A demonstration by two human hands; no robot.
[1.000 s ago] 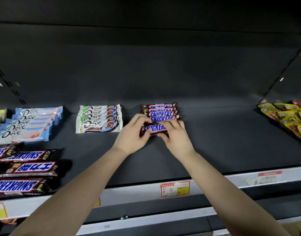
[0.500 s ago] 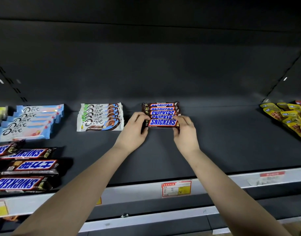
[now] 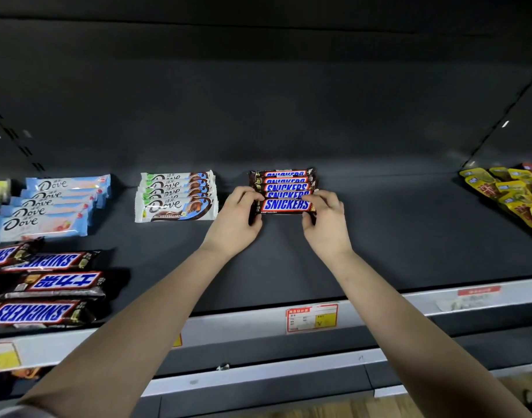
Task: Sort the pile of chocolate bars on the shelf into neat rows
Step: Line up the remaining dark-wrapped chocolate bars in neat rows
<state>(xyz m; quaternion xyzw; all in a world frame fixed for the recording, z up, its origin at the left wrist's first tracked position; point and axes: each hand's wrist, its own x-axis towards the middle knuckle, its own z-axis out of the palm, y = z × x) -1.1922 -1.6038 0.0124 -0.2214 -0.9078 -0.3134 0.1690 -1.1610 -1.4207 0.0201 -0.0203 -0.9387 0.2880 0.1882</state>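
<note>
Item: front Snickers bar (image 3: pixel 286 205), nearest of the Snickers row (image 3: pixel 283 182), mid-shelf (image 3: pixel 409 236)

Handling, as judged: light, fairly stiff along its length, glossy wrapper likely slick, crimped ends soft. Take it by the two short ends, as you do now

Grip: your left hand (image 3: pixel 237 218) curls round its left end; your right hand (image 3: pixel 326 221) pinches its right end between thumb and fingers

Look: dark brown wrapper, blue lettering on white with red edging, logo upright, long side square to the row, overlapping the bar behind

Also listed: loose Snickers bars (image 3: pixel 44 285) at near left, some upside down, not yet in a row; white Dove row (image 3: pixel 176 196) and blue Dove row (image 3: pixel 47 206) to the left, each neatly overlapped
</note>
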